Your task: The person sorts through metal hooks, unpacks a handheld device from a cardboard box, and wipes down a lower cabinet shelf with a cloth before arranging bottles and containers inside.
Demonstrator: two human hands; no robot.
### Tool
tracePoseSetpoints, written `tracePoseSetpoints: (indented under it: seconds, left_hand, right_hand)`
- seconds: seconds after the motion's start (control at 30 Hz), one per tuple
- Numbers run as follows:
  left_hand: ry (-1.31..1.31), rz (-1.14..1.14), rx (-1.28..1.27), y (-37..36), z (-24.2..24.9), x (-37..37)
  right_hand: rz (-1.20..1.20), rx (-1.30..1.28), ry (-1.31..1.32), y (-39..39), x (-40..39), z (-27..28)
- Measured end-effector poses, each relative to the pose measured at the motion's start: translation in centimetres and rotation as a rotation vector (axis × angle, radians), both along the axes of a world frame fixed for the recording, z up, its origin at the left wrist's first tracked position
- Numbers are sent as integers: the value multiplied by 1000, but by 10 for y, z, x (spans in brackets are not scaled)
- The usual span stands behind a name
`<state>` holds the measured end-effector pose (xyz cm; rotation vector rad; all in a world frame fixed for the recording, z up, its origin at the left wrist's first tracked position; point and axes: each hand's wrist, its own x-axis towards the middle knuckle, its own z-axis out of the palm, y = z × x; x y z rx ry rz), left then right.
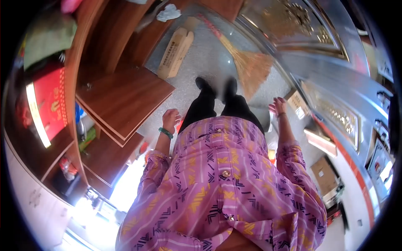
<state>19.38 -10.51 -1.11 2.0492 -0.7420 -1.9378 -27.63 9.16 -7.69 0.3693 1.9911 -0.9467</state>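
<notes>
My left hand (171, 120), with a green bangle at the wrist, hangs beside my body with its fingers apart and nothing in it. The brown wooden shelf (121, 100) is nearest to it. On the other side, my right hand (278, 107) hangs with loosely spread fingers, also holding nothing. A small cardboard box (297, 103) stands close beyond it. Ahead of my feet, a straw broom (247, 62) with a reddish handle lies on the grey floor (209, 46). Left of the broom is a long cardboard box (176, 53) with printed text.
A red box (50, 102) sits in the shelving at the left. White crumpled material (168, 13) lies near the top. Along the right are a metallic door with gold ornament (293, 21) and another cardboard box (325, 175).
</notes>
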Motion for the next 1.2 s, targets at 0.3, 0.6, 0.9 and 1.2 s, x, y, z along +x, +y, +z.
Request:
tracePoseSetpoints:
  seconds: [0.3, 0.6, 0.9, 1.2]
  left_hand:
    - [-116, 349, 65, 15, -12, 55]
    - [43, 660, 65, 10, -80, 35]
    - [11, 635, 12, -39, -220, -16]
    - [-718, -141, -578, -135, -336, -22]
  right_hand:
    - [250, 59, -3, -121, 26, 20]
    - [1045, -66, 97, -309, 117, -16]
    - [1748, -225, 485, -467, 90, -156]
    - [1681, 64, 96, -526, 110, -299]
